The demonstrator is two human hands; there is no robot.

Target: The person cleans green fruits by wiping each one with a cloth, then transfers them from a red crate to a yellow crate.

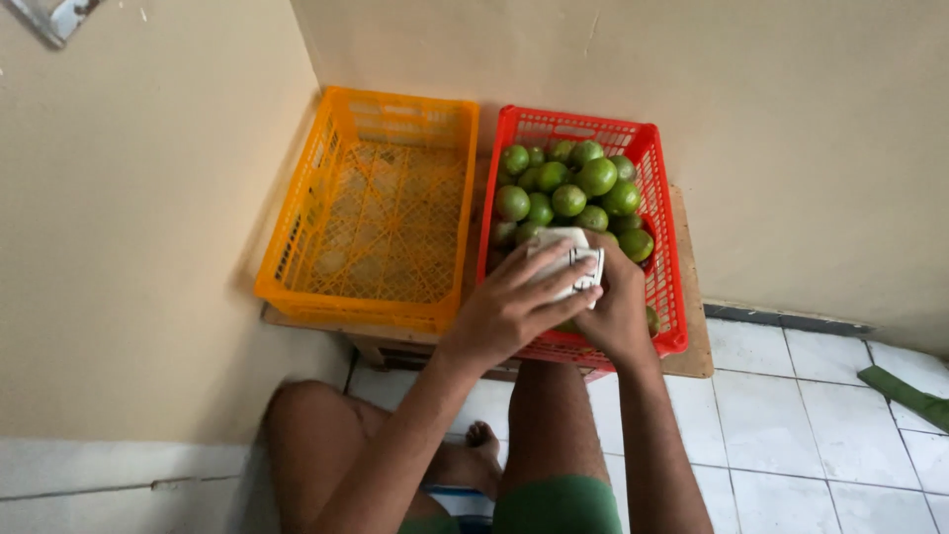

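A red plastic crate holds several green round fruits. Both my hands are over its near end. My left hand lies on top of a white cloth with dark markings, fingers spread across it. My right hand cups the cloth from the right side; a fruit may be wrapped under it, but that is hidden. To the left stands an orange crate with nothing in it.
Both crates rest on a low wooden board pushed into a corner of beige walls. My bare knees and a foot are below, on a white tiled floor. A green strip lies at the far right.
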